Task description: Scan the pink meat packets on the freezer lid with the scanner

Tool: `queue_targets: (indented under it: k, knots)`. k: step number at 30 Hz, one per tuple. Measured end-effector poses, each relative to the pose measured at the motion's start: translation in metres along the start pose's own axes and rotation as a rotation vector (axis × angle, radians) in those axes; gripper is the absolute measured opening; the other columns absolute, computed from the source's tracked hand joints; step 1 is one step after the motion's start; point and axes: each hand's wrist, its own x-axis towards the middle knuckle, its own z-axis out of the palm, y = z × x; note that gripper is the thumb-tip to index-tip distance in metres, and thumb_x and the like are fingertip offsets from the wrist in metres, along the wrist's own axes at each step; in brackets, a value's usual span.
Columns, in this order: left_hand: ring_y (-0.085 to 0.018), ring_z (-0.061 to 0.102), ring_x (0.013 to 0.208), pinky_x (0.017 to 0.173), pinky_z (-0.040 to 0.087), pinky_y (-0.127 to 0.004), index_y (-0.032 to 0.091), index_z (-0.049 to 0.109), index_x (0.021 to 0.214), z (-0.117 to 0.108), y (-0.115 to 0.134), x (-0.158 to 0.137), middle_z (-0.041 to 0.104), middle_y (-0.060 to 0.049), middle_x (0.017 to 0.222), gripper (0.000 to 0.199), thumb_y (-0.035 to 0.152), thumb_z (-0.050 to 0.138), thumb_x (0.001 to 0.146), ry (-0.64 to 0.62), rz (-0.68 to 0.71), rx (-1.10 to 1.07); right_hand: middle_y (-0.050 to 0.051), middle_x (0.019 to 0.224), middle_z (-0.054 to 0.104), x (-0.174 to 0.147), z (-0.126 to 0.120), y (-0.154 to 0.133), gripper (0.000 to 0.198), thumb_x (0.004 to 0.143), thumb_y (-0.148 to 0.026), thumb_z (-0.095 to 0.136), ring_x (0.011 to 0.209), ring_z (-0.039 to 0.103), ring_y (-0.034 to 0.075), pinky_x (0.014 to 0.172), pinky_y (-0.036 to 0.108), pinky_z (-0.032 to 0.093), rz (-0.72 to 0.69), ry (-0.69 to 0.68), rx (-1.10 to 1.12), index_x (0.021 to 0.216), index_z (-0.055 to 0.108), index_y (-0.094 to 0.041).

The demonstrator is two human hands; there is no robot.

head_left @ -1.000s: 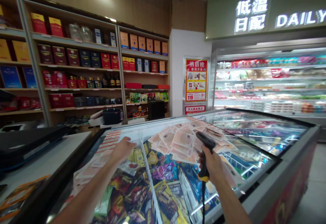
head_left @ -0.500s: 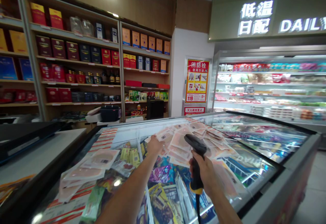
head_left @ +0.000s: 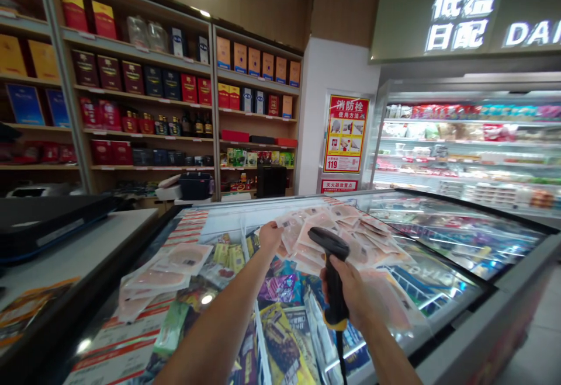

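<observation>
My right hand [head_left: 350, 291] is wrapped round a black barcode scanner [head_left: 335, 268] with a yellow-trimmed base and a cable hanging down. The scanner's head points left, above a spread of flat, pinkish, clear-wrapped packets [head_left: 322, 224] on the freezer's glass top. At the left edge of that spread, my left hand [head_left: 270, 238] has its fingers closed on the edge of a flat packet [head_left: 289, 230] with a small dark printed code. The fingertips are partly hidden. A second, smaller pile of like packets [head_left: 162, 274] rests left of my left forearm.
The chest freezer [head_left: 464, 321] has bagged goods [head_left: 284, 338] under its glass. Red-and-white price strips [head_left: 127, 338] run along its left side. A counter [head_left: 109, 233] with a black device [head_left: 48, 224] adjoins on the left. Shelves of boxes [head_left: 144, 75] stand behind.
The view has turned slightly, so the surroundings sit further right in the lower left. The scanner's head has shifted a little left toward the packet at my left hand. Both grips stay the same.
</observation>
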Motion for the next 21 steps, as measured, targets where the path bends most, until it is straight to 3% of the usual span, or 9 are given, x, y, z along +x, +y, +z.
queue_targets:
  k: [6, 12, 16, 21]
  knots:
    - [-0.013, 0.055, 0.076, 0.067, 0.046, -0.031, 0.013, 0.053, 0.094, -0.008, 0.005, 0.002, 0.057, -0.004, 0.090, 0.025, 0.030, 0.045, 0.078, -0.093, 0.043, -0.085, -0.003, 0.039, 0.047, -0.004, 0.015, 0.000, 0.037, 0.069, -0.050, 0.045, 0.031, 0.043, 0.008, 0.032, 0.020, 0.034, 0.002, -0.074, -0.012, 0.061, 0.047, -0.014]
    - [-0.013, 0.054, 0.079, 0.069, 0.045, -0.032, 0.013, 0.053, 0.094, -0.018, 0.008, 0.002, 0.056, -0.005, 0.093, 0.024, 0.029, 0.045, 0.078, -0.093, 0.069, -0.158, -0.003, 0.041, 0.049, -0.001, 0.012, 0.005, 0.035, 0.070, -0.049, 0.045, 0.031, 0.043, 0.009, 0.032, 0.020, 0.033, -0.016, -0.093, 0.051, 0.066, 0.048, -0.014]
    - [-0.012, 0.055, 0.077, 0.067, 0.046, -0.031, 0.012, 0.054, 0.092, -0.041, 0.001, 0.004, 0.057, -0.004, 0.090, 0.024, 0.029, 0.045, 0.077, -0.078, 0.057, -0.195, -0.001, 0.044, 0.052, 0.000, 0.009, 0.004, 0.035, 0.070, -0.049, 0.044, 0.032, 0.045, 0.010, 0.033, 0.021, 0.035, 0.001, -0.105, 0.085, 0.070, 0.050, -0.014]
    - [-0.011, 0.055, 0.071, 0.065, 0.046, -0.029, 0.012, 0.055, 0.088, -0.087, -0.017, 0.004, 0.059, -0.003, 0.083, 0.022, 0.029, 0.046, 0.077, -0.047, 0.010, -0.234, -0.002, 0.046, 0.054, -0.001, 0.011, 0.002, 0.032, 0.067, -0.047, 0.049, 0.032, 0.046, 0.010, 0.032, 0.021, 0.036, 0.041, -0.042, 0.102, 0.071, 0.050, -0.015]
